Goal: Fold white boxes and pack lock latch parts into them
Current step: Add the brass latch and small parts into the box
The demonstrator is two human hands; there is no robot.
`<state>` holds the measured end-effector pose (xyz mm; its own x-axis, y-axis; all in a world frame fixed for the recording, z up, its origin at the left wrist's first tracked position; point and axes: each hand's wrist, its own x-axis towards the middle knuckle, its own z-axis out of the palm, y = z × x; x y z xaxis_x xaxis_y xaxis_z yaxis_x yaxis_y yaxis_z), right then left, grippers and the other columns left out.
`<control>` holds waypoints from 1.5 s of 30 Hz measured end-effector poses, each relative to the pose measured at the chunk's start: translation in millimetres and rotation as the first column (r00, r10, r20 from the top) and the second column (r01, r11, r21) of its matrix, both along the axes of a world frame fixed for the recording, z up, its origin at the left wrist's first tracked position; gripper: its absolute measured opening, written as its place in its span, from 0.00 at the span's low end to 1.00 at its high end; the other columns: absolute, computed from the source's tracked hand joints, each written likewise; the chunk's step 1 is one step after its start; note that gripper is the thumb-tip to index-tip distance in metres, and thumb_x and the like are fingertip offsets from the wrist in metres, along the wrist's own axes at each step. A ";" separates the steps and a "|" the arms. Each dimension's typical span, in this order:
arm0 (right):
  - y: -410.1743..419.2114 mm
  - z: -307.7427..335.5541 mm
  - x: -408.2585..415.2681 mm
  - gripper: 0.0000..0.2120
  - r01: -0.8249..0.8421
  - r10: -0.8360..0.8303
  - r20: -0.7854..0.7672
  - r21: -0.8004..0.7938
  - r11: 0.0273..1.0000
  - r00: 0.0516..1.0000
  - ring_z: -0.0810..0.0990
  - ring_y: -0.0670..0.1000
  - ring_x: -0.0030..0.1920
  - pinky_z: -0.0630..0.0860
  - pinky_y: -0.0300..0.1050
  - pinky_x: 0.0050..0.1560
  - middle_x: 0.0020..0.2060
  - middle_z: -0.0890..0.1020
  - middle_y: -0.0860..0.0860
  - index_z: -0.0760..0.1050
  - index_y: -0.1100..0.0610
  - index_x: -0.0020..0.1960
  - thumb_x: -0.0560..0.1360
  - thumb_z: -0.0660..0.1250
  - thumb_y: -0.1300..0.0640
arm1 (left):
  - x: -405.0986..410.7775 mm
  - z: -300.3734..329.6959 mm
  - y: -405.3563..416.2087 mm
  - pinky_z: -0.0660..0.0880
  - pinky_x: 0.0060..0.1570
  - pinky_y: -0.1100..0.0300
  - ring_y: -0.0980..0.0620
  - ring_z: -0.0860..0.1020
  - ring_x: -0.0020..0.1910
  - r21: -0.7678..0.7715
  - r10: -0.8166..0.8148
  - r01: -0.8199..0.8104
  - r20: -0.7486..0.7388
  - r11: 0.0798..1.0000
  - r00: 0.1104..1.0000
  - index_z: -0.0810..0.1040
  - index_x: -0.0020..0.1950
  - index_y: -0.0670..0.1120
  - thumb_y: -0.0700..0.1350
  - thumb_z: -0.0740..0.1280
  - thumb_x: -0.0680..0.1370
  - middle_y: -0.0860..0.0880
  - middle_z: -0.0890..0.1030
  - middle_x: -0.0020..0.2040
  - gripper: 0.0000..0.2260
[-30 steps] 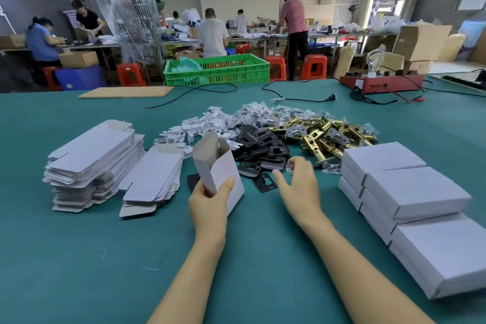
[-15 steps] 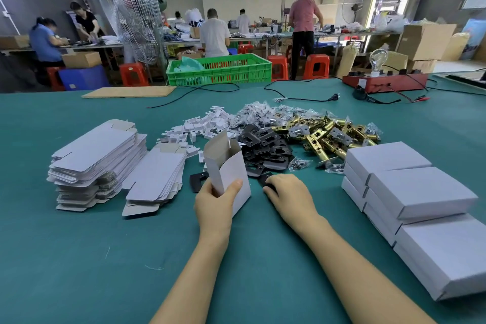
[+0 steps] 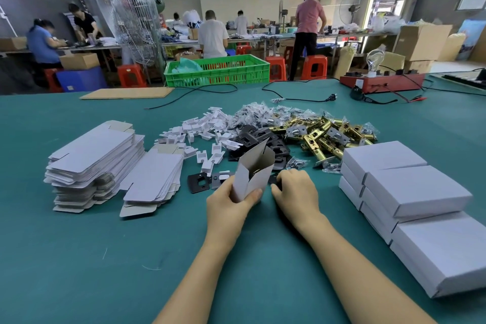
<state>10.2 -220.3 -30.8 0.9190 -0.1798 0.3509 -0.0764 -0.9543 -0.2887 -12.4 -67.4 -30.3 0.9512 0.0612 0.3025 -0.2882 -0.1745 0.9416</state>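
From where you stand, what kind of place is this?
Probably a factory packing workshop: flat box blanks and folded white boxes flank a heap of brass latches on a green table, with workers at benches behind.

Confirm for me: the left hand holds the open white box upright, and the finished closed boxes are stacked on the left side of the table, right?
Not quite. The left hand does hold the open white box upright, but the head view shows the closed boxes stacked on the right; the left holds flat unfolded blanks.
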 end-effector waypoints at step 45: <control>-3.3 138.8 -55.6 0.08 -0.559 0.564 0.096 -0.070 0.826 0.820 0.68 0.49 0.45 0.64 0.43 0.43 0.37 0.80 0.44 0.84 0.52 0.52 0.76 0.68 0.58 | -8.3 11.2 -2.0 0.77 0.43 0.66 0.60 0.82 0.45 -0.180 -0.408 0.388 -0.088 0.904 0.909 0.84 0.50 0.62 0.43 0.75 0.66 0.55 0.86 0.46 0.17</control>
<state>-45.4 -223.7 108.1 0.8126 0.3708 0.4496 0.5056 -0.8323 -0.2273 -20.7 -69.5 -19.0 0.9344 -0.2935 0.2018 -0.1858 0.0815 0.9792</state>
